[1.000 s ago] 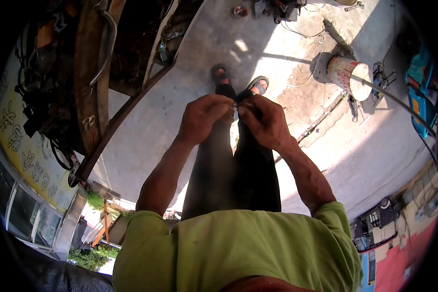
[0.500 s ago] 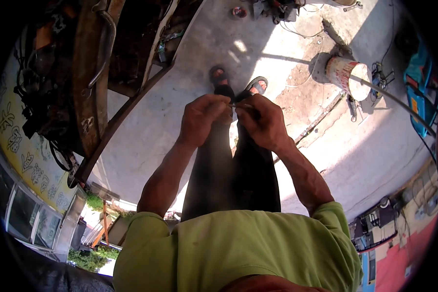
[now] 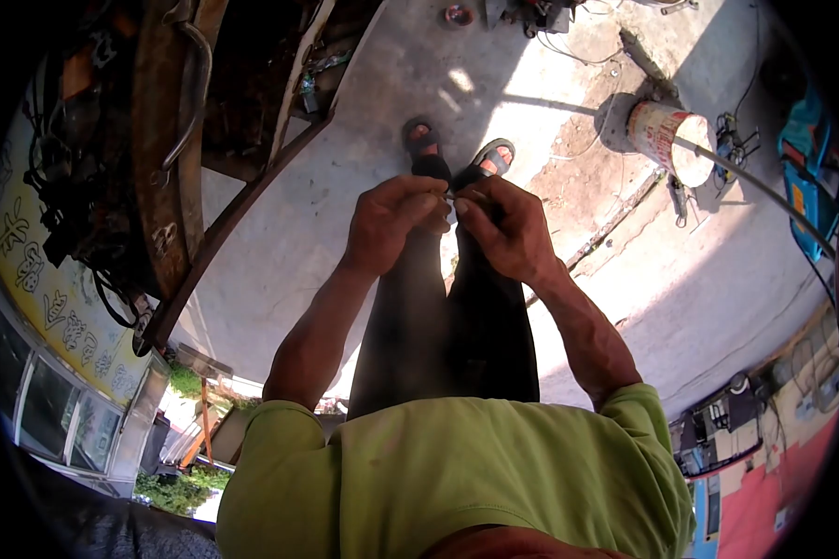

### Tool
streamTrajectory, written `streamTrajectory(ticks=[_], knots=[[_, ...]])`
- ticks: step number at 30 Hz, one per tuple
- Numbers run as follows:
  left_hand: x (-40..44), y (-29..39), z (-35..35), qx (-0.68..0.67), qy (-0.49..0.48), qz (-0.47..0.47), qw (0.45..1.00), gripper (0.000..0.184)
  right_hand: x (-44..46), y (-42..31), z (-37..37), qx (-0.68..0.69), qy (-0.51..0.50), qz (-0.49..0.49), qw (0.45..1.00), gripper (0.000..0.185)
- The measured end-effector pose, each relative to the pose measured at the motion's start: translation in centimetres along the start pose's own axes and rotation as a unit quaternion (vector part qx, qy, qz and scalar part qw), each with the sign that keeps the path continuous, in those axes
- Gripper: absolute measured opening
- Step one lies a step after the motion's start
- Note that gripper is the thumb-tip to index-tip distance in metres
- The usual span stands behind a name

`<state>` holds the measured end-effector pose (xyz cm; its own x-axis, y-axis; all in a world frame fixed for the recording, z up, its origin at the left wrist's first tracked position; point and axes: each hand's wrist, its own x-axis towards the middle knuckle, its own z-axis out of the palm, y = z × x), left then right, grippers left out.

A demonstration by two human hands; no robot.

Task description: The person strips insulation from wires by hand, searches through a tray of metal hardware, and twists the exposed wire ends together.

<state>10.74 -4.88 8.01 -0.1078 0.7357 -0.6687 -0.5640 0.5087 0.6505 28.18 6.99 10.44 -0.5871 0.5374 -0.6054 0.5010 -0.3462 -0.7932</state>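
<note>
Both hands meet in front of my thighs, above the dark trousers. My left hand is closed, thumb and fingers pinched together. My right hand is likewise closed in a pinch, its fingertips almost touching those of the left. Between the fingertips shows a small, thin, light-coloured piece, held from both sides. It is too small to name, and the fingers cover most of it.
At the left stands a rusty metal frame with a curved bar and dark clutter. A paint-stained bucket lies on the concrete floor at right, a long rod passing across it. Cables and tools lie beyond, near a blue machine.
The hands stay pinched together at nearly the same spot, with only slight finger movement. The view has shifted a little.
</note>
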Motion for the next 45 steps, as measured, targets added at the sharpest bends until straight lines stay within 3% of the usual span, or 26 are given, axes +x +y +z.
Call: streamTrajectory(ticks=[6, 21, 24, 27, 33, 36, 39, 45], knots=[[0.2, 0.0, 0.1, 0.015, -0.005, -0.003, 1.0, 0.025, 0.3, 1.2, -0.3, 0.028, -0.017, 0.0, 0.999, 0.027], [0.1, 0.8, 1.0, 0.107, 0.014, -0.001, 0.994, 0.02, 0.5, 2.4, -0.8, 0.038, -0.046, 0.006, 0.998, 0.032], [-0.1, 1.2, 1.1, 0.093, 0.004, -0.003, 0.996, 0.019, 0.8, 2.8, -0.9, 0.147, -0.104, 0.071, 0.981, 0.032], [0.0, 1.6, 1.0, 0.116, -0.028, 0.045, 0.992, 0.017, 0.8, 2.1, -1.2, 0.347, -0.166, 0.222, 0.896, 0.027], [0.3, 1.0, 0.3, 0.16, -0.019, 0.039, 0.986, 0.018, 1.0, 2.3, -0.5, 0.252, -0.128, 0.129, 0.95, 0.024], [0.5, 0.7, 0.3, 0.171, 0.013, 0.018, 0.985, 0.016, 0.9, 2.6, 0.6, 0.158, -0.049, 0.015, 0.986, 0.018], [0.3, 0.7, 0.7, 0.155, 0.031, 0.005, 0.987, 0.013, 1.0, 2.3, 0.1, 0.094, -0.054, 0.039, 0.993, 0.025], [0.3, 0.5, 0.4, 0.156, 0.009, -0.002, 0.988, 0.014, 0.9, 1.0, 0.1, 0.008, -0.026, -0.028, 0.999, 0.022]])
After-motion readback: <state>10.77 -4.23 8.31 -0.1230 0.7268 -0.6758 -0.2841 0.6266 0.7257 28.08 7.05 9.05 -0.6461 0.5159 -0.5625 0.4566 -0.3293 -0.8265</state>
